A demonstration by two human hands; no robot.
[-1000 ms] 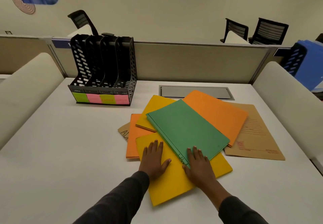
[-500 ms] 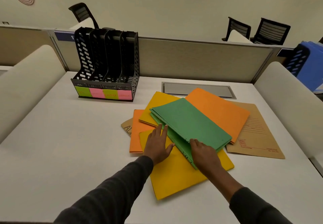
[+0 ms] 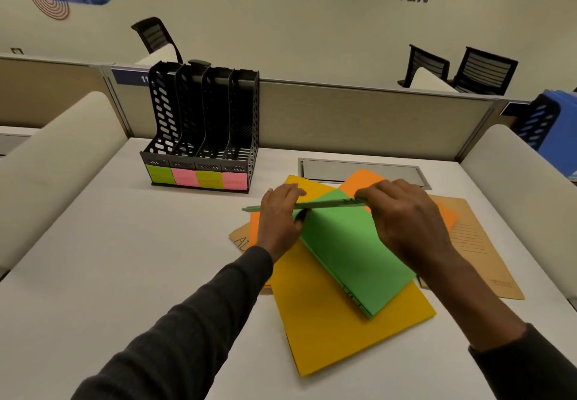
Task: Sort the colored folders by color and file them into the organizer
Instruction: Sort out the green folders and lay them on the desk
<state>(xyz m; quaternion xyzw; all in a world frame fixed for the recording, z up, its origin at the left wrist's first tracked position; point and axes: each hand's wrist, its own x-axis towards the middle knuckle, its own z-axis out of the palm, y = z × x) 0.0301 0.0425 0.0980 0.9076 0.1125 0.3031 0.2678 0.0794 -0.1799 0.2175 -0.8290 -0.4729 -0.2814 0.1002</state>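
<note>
Both hands hold one green folder (image 3: pixel 327 204) lifted above the pile; I see it edge-on. My left hand (image 3: pixel 279 221) grips its left part, my right hand (image 3: pixel 406 221) pinches its right end. A second green folder (image 3: pixel 352 259) lies flat beneath, on top of a yellow folder (image 3: pixel 337 334). Another yellow folder (image 3: pixel 309 185), an orange folder (image 3: pixel 363 177) and a second orange folder (image 3: pixel 254 223) peek out under them. The black organizer (image 3: pixel 203 124) stands at the back left, its slots empty, with green, pink, yellow-green and pink labels along its front.
Two brown folders (image 3: pixel 480 243) lie under the pile, one showing at the right, one corner at the left. A metal cable hatch (image 3: pixel 359 168) sits behind the pile. Cushioned dividers flank the white desk (image 3: pixel 125 259); a partition wall runs along the back.
The top green folder has been picked up off the pile with both hands and raised edge-on. A second green folder underneath is now uncovered.
</note>
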